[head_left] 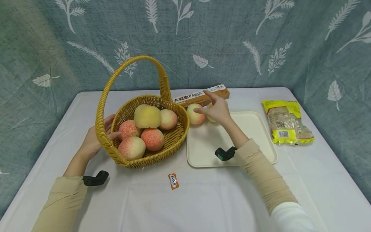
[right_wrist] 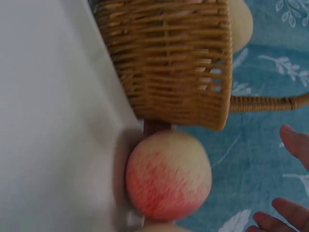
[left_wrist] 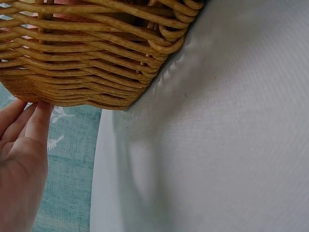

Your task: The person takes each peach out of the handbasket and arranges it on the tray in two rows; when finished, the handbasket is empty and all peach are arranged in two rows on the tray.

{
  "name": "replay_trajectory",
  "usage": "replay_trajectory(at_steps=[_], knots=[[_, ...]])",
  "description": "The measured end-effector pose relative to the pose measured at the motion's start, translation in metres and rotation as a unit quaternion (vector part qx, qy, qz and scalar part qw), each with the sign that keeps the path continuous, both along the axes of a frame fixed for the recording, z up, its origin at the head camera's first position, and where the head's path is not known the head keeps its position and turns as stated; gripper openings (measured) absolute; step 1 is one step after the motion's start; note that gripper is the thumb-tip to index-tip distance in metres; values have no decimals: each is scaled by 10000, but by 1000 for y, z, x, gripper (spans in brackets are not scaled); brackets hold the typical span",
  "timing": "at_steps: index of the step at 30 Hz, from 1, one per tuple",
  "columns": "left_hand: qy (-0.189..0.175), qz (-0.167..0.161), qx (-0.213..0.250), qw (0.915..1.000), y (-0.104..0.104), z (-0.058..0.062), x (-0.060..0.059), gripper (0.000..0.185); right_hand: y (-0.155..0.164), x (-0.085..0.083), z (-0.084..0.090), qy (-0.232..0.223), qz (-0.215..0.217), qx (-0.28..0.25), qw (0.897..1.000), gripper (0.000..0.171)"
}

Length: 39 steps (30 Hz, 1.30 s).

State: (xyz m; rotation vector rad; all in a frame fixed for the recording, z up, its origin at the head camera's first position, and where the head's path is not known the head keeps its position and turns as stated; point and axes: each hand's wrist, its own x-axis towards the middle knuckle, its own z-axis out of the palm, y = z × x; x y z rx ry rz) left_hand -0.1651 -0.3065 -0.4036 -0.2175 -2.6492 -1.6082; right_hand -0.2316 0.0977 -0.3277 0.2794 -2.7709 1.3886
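I am stretching my right hand [head_left: 216, 110] forward over the far corner of the tray [head_left: 255, 135], forearm angled up from the near right, fingers loose and spread, gripping nothing. My fingertips [right_wrist: 289, 140] are hovering just beside a peach [head_left: 195, 113] that is sitting at the tray's far left corner, close against the basket [head_left: 174, 141]. I cannot tell whether they are touching it. A second pale fruit is lying right behind my hand, mostly hidden.

My left hand [head_left: 94, 139] is resting against the basket's left side, fingers straight and lying on the woven wall [left_wrist: 96, 72], thumb partly hidden behind the handle [head_left: 130, 62].

The basket is round, tan wicker with a tall arched handle, and five peaches are sitting inside it, four pink-blushed and one yellow on top. The tray is smooth, cream, rectangular with rounded corners. The tablecloth [head_left: 203, 199] is white and faintly textured.

A long orange box [head_left: 203, 95] is lying behind the tray, partly covered by my hand. A yellow packet [head_left: 287, 121] is lying well to the right, and a small orange sachet [head_left: 173, 180] is lying near the front of the basket; its print is too small to read.
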Motion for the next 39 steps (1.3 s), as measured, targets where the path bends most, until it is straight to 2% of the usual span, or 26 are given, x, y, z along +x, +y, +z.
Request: replay_trajectory(at_steps=[6,9,14,18,22,28,34,39], knots=[[-326,25,57,9994,14,26,11,73,-25,5,9,-89,449,-149,9988,79],[-356,-47,84,9993,16,28,12,73,-40,6,11,-104,636,-64,9979,79],[-232,-56,17,9997,14,24,11,72,-61,8,12,-45,976,-69,9952,79],[-399,-25,115,9991,16,28,11,73,-73,9,13,-240,1313,-762,9881,77],[-390,-77,261,9989,16,29,11,73,-86,10,17,-667,1581,-1438,9746,76],[-394,-95,254,9989,17,32,13,72,-106,6,19,-986,1765,-1081,9734,75],[-391,-97,286,9988,19,35,15,72,-119,1,14,-1502,1706,-890,9697,79],[-375,-75,252,9990,20,36,15,71,-125,-6,11,-1591,1874,-604,9674,79]])
